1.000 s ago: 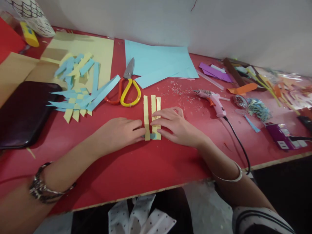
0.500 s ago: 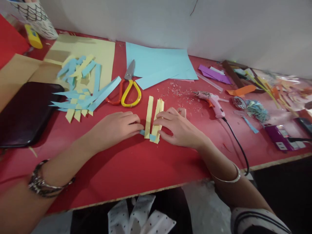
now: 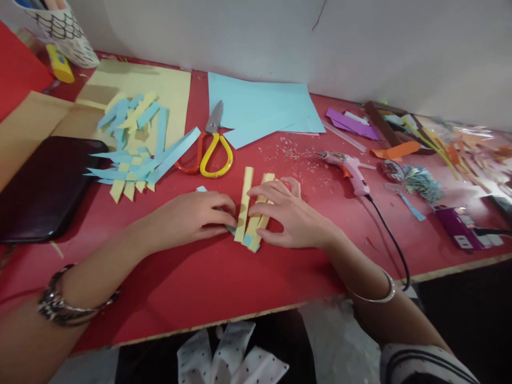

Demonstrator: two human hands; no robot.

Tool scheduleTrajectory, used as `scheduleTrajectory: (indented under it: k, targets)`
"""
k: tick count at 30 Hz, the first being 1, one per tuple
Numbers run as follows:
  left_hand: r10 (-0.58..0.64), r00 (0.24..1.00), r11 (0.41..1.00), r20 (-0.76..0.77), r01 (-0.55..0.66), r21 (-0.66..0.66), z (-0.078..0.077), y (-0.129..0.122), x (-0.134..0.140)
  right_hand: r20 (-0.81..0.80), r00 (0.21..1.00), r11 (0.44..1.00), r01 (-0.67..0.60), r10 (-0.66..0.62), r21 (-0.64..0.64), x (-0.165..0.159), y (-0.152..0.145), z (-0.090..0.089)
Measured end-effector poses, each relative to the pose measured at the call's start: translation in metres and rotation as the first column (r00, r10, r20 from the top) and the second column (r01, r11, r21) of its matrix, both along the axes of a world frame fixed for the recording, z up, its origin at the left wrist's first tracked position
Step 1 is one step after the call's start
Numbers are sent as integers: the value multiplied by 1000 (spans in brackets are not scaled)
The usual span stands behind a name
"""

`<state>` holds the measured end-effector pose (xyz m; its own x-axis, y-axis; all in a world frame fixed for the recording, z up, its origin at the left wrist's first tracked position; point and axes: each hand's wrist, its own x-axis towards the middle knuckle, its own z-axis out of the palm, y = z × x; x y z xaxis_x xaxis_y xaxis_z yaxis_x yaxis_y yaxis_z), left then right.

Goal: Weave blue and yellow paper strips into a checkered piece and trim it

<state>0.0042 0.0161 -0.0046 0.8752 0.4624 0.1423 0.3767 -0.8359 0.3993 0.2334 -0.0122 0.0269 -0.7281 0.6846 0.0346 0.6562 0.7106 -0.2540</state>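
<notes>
In front of me several yellow paper strips stand crosswise over a blue paper strip, woven with it near their lower ends. My left hand has its fingers curled round the left part of the blue strip, whose tip pokes out behind the knuckles. From the right, my right hand bends its fingers over the right-hand yellow strips and holds them. Its fingertips hide part of the weave. Beyond my left hand lie scissors with one red and one yellow handle.
A woven blue-and-yellow paper piece lies left, beside a black phone-like slab. Blue sheets lie at the wall. Right are a pink glue gun with its cord, a purple power box and paper scraps.
The woven strips have shifted slightly towards me and tilted, with the yellow strips leaning more to the right. A blue tip now shows behind my left hand.
</notes>
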Motion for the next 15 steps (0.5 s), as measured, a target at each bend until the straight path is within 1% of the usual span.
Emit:
scheduleTrajectory:
  k: [2, 4, 7, 10, 12, 15]
  targets:
    - [-12, 1000, 1000, 16, 12, -15, -1, 0, 0, -40, 999, 1000, 15, -14, 9, -1, 0, 0]
    - [6, 1000, 1000, 13, -6, -3, -1, 1, 1, -73, 997, 1000, 6, -6, 3, -1, 0, 0]
    - [80, 997, 995, -22, -79, 65, -3, 1, 2, -96, 995, 998, -43, 37, -53, -3, 0, 0]
    - [155, 988, 978, -26, -150, 146, -4, 1, 3, -88, 996, 995, -22, 14, -98, -3, 0, -1]
    - [175, 984, 972, -23, -169, 165, -4, 0, 3, -72, 997, 997, 19, -24, -74, -3, 0, -1]
    - [189, 982, 973, -20, -184, 135, -3, -2, 4, -59, 997, 998, 43, -46, -39, -2, 1, -2]
